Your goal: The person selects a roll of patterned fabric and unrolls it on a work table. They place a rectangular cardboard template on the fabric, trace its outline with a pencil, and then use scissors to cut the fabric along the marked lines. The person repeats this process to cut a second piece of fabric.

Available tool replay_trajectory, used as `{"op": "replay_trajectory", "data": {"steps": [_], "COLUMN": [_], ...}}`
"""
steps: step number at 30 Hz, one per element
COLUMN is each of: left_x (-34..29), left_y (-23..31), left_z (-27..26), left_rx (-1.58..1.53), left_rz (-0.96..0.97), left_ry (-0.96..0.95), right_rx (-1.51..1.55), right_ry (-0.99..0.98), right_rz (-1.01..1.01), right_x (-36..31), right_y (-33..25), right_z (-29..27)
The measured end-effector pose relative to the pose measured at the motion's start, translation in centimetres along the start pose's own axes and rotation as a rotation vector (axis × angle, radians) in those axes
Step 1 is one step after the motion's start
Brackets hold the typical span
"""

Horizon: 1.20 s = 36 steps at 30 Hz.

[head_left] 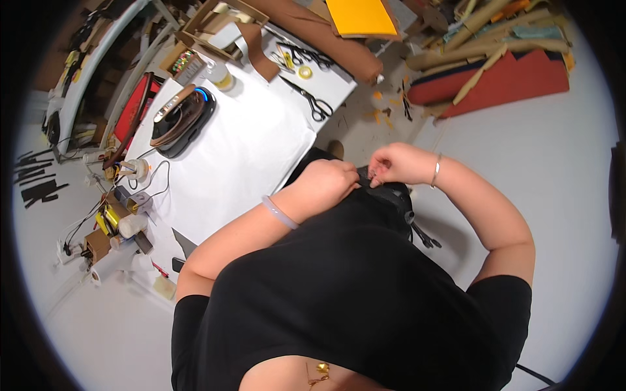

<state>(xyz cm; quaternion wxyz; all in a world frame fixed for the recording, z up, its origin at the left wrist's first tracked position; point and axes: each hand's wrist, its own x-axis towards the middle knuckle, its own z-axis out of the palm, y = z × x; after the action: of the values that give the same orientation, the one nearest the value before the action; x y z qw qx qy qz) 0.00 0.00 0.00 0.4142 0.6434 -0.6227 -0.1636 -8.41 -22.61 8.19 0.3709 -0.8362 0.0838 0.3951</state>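
Observation:
In front of my waist, both my hands are close together over something black (390, 194), whose kind I cannot make out against my dark clothes. My left hand (327, 181) comes in from the table side, its fingers closed at the edge of the black material. What lies between those fingertips is hidden. My right hand (396, 163) is just to the right, thumb and fingers bent together in a pinch by the same black material. Anything in that pinch is too small to name.
On the white table (254, 143) at left are a corded iron (184, 120), a clear bottle (220, 76), black-handled scissors (315, 104) and a yellow tape roll (304, 72). A brown roll (326, 32) crosses its far edge. Red sheet material (515, 83) and rolls lie far right.

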Motion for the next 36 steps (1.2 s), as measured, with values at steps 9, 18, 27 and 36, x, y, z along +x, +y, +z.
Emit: {"op": "replay_trajectory", "data": {"steps": [9, 18, 27, 36], "left_x": [12.4, 26.6, 26.2, 21.8], "left_y": [-1.5, -2.7, -9.4, -20.9], "left_z": [4.0, 8.7, 9.3, 8.1], "left_rx": [0.051, 0.075, -0.533, -0.851], "left_rz": [-0.091, -0.118, -0.676, -0.98], "left_ry": [-0.039, -0.153, -0.414, 0.457], "right_rx": [-0.425, -0.285, 0.528, 0.362], "right_ry": [0.281, 0.207, 0.14, -0.349], "right_rz": [-0.451, -0.149, -0.06, 0.244], "right_x": [-9.5, -15.9, -3.7, 8.0], "right_y": [11.4, 22.8, 31.4, 33.8], "right_z": [-8.2, -16.3, -20.3, -27.8]}}
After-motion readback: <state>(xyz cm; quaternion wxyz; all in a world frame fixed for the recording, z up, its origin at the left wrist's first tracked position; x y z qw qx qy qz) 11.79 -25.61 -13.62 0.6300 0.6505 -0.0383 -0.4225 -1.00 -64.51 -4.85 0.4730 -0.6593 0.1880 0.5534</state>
